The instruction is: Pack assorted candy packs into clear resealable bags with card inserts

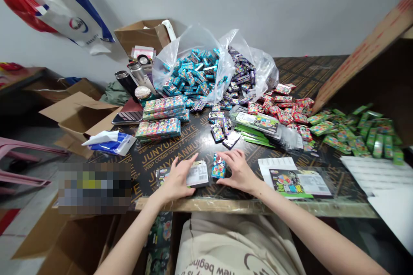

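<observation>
My left hand (pixel 180 179) lies with fingers spread over a clear plastic sleeve holding a printed card (pixel 200 172), near the table's front edge. Just right of that sleeve, a small blue cartoon-printed box (pixel 219 166) stands between the thumb and forefinger of my right hand (pixel 239 172), which seem to touch its near and far ends. Several small dark purple boxes (pixel 217 132) lie loose beyond my hands. Off to the right, another sleeved card (pixel 295 182) rests partly over white paper (pixel 276 164).
Clear bags of blue boxes (pixel 193 71) and purple boxes (pixel 241 68) stand at the back. Red packs (pixel 287 109), green packs (pixel 351 135) and stacked sleeves (pixel 258 122) lie rightward. Wrapped bundles (pixel 159 128), a phone (pixel 127 117) and a tissue pack (pixel 111 142) sit left.
</observation>
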A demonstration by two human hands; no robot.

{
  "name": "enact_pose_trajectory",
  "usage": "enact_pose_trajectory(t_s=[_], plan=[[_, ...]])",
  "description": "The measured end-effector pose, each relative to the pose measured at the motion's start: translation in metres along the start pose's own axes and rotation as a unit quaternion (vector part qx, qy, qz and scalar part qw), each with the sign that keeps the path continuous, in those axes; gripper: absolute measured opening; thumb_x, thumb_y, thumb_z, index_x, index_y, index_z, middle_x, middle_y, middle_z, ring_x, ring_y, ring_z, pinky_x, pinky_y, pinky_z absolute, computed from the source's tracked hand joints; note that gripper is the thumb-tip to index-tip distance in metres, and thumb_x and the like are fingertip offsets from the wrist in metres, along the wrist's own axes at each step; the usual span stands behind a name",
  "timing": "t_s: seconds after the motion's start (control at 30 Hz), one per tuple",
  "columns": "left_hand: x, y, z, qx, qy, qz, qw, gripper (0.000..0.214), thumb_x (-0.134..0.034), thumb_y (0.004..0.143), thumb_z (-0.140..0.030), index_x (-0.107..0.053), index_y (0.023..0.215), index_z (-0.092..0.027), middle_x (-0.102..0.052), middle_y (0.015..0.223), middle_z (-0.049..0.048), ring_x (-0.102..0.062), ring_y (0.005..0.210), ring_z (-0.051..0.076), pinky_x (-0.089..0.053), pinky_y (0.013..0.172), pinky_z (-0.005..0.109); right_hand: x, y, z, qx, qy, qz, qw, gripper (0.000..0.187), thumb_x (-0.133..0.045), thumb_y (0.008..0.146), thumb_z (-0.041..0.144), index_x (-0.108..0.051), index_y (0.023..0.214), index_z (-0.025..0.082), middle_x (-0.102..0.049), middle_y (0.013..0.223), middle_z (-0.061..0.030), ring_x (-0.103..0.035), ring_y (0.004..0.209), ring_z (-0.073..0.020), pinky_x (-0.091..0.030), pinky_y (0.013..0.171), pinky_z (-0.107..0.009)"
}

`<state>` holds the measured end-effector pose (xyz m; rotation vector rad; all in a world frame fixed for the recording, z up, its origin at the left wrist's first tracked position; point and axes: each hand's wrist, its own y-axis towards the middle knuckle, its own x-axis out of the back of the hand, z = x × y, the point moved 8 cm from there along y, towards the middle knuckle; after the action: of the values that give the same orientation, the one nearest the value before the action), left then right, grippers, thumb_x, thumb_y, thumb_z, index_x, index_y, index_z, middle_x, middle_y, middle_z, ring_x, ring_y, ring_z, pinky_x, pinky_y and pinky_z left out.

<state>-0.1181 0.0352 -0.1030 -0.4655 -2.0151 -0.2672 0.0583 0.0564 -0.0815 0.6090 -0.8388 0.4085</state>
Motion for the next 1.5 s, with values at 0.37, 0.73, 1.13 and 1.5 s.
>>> enact_pose_trajectory(t_s=[0.37,0.73,1.13,1.5], plan=[[0.014,0.005,-0.018,-0.024,-0.078,0.014,0.997,0.101,-0.062,0.057,-0.018,-0.006,0.141,-0.024,-0.047,0.128,0.0060,-0.041,0.120,0.024,-0.008,0.110,0.048,0.002,0.003,0.001,0.012,0.132,0.071,0.989,0.081,-0.072,0.057,0.041,-0.036,0.126,0.021,-0.052,0.121,-0.0099,-0.049,0.108,-0.0249,-0.026,0.097,-0.043],[0.016,0.007,-0.013,0.026,-0.127,-0.072,0.989,0.104,-0.067,0.059,-0.020,-0.003,0.141,-0.024,-0.043,0.130,0.0086,-0.042,0.120,0.025,-0.027,0.104,0.046,0.015,-0.003,0.006,0.011,0.069,-0.031,0.997,0.091,-0.068,0.059,0.059,-0.029,0.132,0.021,-0.051,0.123,-0.0124,-0.044,0.115,-0.0285,-0.015,0.102,-0.048],[-0.009,0.019,-0.005,0.011,-0.035,-0.021,0.999,0.103,-0.067,0.057,-0.022,-0.009,0.141,-0.023,-0.049,0.126,0.0075,-0.044,0.117,0.025,-0.013,0.107,0.050,-0.003,0.096,-0.048,0.002,-0.193,0.072,0.979,0.085,-0.067,0.061,0.020,-0.028,0.137,0.026,-0.031,0.141,-0.0110,-0.014,0.131,-0.0354,0.002,0.102,-0.055],[-0.014,0.028,-0.006,0.227,-0.680,-0.085,0.692,0.040,-0.060,0.073,-0.044,-0.061,0.097,-0.012,-0.067,0.090,0.0102,-0.063,0.081,0.019,-0.049,0.078,0.034,-0.005,0.062,0.012,0.035,0.450,0.011,0.892,0.107,-0.070,0.064,0.041,0.006,0.139,0.030,-0.045,0.124,-0.0088,-0.046,0.116,-0.0210,-0.031,0.101,-0.040]])
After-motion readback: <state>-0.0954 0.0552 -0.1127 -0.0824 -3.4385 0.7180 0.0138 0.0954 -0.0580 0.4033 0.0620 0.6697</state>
